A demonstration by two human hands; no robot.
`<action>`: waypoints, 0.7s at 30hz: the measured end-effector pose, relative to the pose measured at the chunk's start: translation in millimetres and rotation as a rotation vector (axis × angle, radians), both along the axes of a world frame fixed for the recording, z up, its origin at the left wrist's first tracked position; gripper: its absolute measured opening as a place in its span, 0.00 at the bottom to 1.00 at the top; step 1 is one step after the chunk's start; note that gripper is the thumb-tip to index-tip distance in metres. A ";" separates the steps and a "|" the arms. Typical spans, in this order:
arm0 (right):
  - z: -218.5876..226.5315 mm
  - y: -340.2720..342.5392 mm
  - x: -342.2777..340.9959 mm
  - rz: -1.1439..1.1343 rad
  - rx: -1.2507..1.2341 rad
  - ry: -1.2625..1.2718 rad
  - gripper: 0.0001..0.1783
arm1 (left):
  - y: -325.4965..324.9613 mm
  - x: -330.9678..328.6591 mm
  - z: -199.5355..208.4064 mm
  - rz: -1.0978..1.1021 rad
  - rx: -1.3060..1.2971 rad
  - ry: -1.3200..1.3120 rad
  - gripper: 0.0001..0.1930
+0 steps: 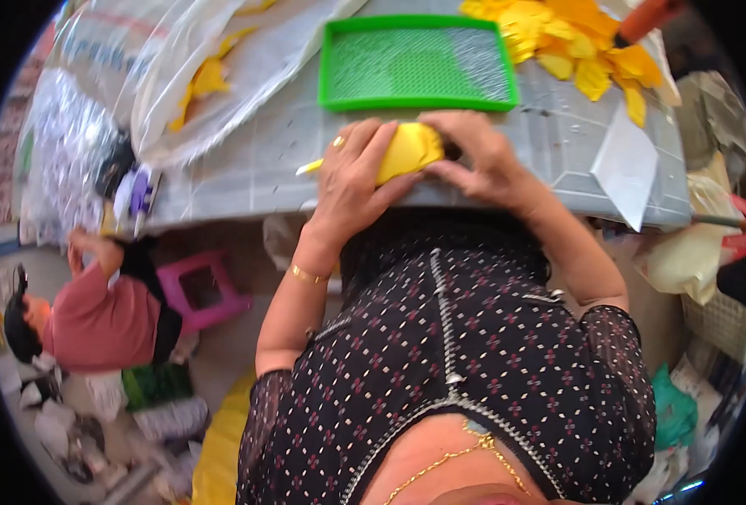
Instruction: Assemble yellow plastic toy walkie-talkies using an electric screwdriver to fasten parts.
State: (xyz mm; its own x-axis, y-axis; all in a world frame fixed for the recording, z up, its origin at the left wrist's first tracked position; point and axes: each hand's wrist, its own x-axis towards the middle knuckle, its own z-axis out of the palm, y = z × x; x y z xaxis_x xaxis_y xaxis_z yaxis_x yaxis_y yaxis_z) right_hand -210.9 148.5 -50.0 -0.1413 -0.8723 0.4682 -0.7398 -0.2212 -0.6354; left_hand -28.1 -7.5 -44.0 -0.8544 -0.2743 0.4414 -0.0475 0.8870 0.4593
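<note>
Above the near edge of the table, my left hand (352, 172) is wrapped round a bundle of yellow petal-like pieces (406, 154). A thin stalk with a white tip (308, 167) sticks out past the left side of that hand. My right hand (478, 156) closes its thumb and fingers on the bundle's right end, where the edges look ruffled. Just beyond both hands lies a bright green tray (419, 106) with a textured, silvery-looking inside. What the palms cover is hidden.
Loose yellow pieces (549, 38) are heaped at the far right, beside an orange handle-like thing (649, 18). A white sheet (628, 164) lies at the table's right. A large white bag (158, 101) is at the left. Another person (108, 324) sits left, near a pink stool (236, 295).
</note>
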 end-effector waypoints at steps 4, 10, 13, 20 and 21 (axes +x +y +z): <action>10.7 5.8 8.5 -0.074 -0.170 0.124 0.30 | 5.2 5.9 -6.2 0.030 -0.092 -0.015 0.34; 76.0 58.1 -58.8 -0.808 -0.654 0.245 0.31 | 8.6 9.6 -4.6 0.057 -0.141 -0.025 0.35; 109.6 25.2 -75.5 -0.570 -0.658 -0.331 0.29 | 8.6 4.7 -6.0 0.057 -0.158 0.001 0.35; 127.3 -34.2 -49.2 -0.093 -0.350 -0.682 0.26 | 7.1 0.4 -8.1 0.097 -0.151 0.034 0.36; 126.4 -40.5 -44.6 -0.091 -0.358 -0.626 0.26 | 7.4 1.5 -8.4 0.112 -0.145 0.027 0.36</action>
